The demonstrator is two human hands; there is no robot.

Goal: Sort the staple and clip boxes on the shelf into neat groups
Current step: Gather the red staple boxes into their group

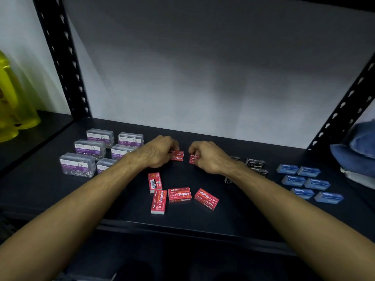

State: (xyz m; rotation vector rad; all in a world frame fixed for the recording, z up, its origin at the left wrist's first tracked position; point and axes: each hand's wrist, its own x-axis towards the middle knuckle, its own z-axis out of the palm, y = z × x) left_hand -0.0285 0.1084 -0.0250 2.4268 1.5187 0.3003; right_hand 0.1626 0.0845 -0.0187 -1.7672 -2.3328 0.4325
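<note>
On the black shelf, my left hand grips a red staple box near the back middle. My right hand pinches another red staple box just to its right. Several more red staple boxes lie loose and askew nearer the front edge. Clear paper clip boxes with purple labels stand grouped at the left. Black staple boxes sit behind my right forearm, partly hidden. Blue staple boxes lie in rows at the right.
Black perforated uprights frame the shelf on both sides. A yellow translucent container stands at the far left. Folded blue cloth is stacked at the far right. A grey back panel closes the rear.
</note>
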